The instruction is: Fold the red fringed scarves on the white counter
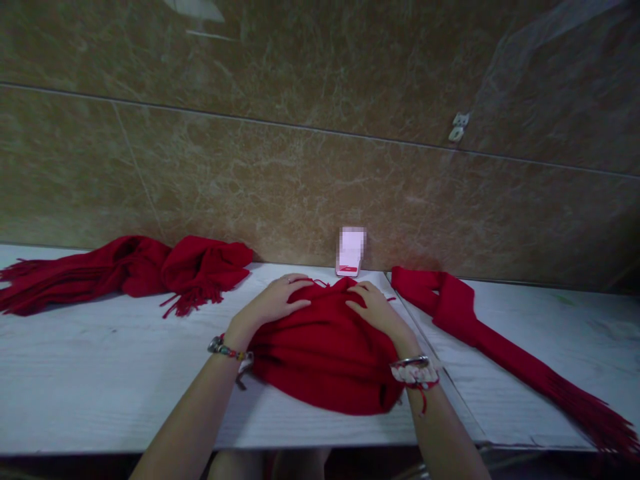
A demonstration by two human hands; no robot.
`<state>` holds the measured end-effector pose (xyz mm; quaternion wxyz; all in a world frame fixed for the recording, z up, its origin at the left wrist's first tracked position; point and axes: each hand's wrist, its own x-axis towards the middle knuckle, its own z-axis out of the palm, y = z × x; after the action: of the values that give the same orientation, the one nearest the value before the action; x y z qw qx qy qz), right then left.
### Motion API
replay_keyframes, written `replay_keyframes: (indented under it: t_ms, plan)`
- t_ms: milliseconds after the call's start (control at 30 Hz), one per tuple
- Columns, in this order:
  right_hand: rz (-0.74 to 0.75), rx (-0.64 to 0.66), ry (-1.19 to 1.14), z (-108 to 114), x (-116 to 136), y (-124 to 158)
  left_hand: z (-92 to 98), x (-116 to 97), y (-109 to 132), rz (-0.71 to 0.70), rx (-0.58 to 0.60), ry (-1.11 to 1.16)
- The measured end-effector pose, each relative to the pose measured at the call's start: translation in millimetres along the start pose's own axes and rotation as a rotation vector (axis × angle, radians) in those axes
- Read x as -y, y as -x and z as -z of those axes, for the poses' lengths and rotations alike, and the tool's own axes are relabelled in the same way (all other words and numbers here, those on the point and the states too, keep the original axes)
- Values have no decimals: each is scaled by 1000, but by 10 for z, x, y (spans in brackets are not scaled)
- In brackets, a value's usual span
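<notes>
Left hand and right hand on red cloth, cannot tell whether grip pinches it

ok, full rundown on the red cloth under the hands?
The red cloth is plain and soft-looking, like woven fabric. It lies bunched on the white tabletop, in front of the phone, with soft folds across it, a rounded near edge and thin red strands at the far side. Left hand and right hand rest on its far part.
</notes>
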<state>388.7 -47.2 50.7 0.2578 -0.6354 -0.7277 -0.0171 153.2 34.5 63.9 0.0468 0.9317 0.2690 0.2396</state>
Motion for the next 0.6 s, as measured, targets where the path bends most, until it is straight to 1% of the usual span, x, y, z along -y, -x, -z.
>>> replay_keyframes:
  t_ms: [33, 67, 133, 200, 267, 333, 400, 467, 533, 600]
  plan:
    - [-10, 74, 24, -12, -8, 8, -12, 4, 1, 14, 50, -33]
    - [-21, 140, 45, -26, -19, 12, -21, 16, 1, 49, 73, -74]
    - [-33, 226, 63, -50, -45, 13, -27, 54, 0, 171, 44, -161]
    - [-47, 226, 61, -62, -66, 5, -13, 96, 2, 321, -50, -240]
    - [-66, 161, 59, -64, -75, -4, 5, 130, 5, 450, -179, -303]
    - [-66, 104, 57, -72, -76, -7, 5, 153, 5, 505, -311, -334]
    - [-42, 112, 52, -96, -75, -1, -18, 159, -2, 481, -409, -323]
    - [-20, 176, 47, -138, -78, 9, -59, 138, -17, 398, -434, -277]
    - [-22, 247, 43, -185, -86, 16, -106, 83, -31, 288, -373, -223]
    - [-39, 298, 40, -221, -88, 17, -155, 6, -36, 163, -227, -167]
